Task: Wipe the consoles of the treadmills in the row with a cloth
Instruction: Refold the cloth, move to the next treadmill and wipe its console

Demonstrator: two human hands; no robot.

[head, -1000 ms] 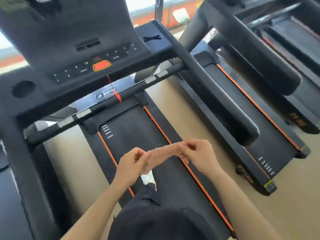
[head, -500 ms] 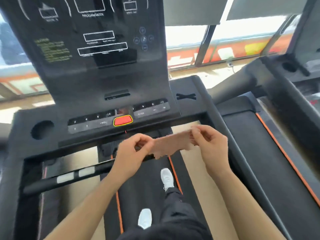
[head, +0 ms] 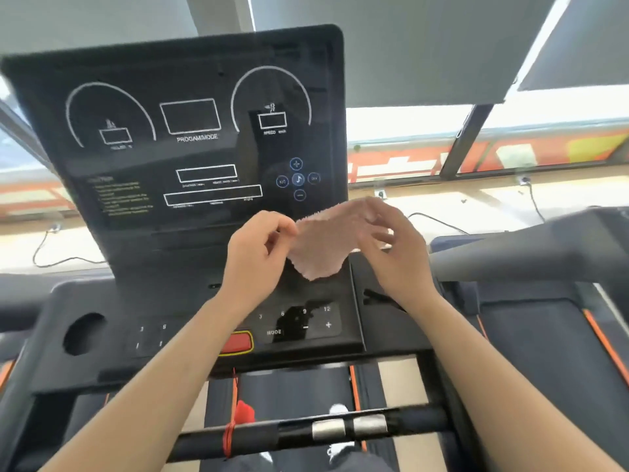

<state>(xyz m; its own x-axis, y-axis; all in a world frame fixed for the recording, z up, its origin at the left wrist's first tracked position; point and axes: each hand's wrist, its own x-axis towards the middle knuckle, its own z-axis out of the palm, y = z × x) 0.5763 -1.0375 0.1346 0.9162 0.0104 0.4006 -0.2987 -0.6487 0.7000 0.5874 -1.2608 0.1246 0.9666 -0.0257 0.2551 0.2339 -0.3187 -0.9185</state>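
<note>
A small pale pink cloth point(head: 320, 247) hangs spread between my two hands, in the air in front of the lower part of the treadmill console point(head: 190, 137). My left hand point(head: 258, 257) pinches its left edge. My right hand point(head: 394, 247) pinches its upper right corner. The console is a tall black panel with white dial outlines and blue round buttons point(head: 297, 178). Below it lies the button deck point(head: 306, 321) with a red stop button point(head: 238, 342). The cloth is not touching the panel.
A round cup holder point(head: 85, 333) sits on the deck's left. A black crossbar with silver sensors point(head: 347, 427) and a red safety cord point(head: 235, 413) runs below my arms. A neighbouring treadmill's handrail point(head: 531, 253) is on the right. Windows and cables lie behind.
My view rose from the belt to the console. Both hands lifted the cloth from waist height up before the panel, and it went from a stretched strip to a spread, hanging piece.
</note>
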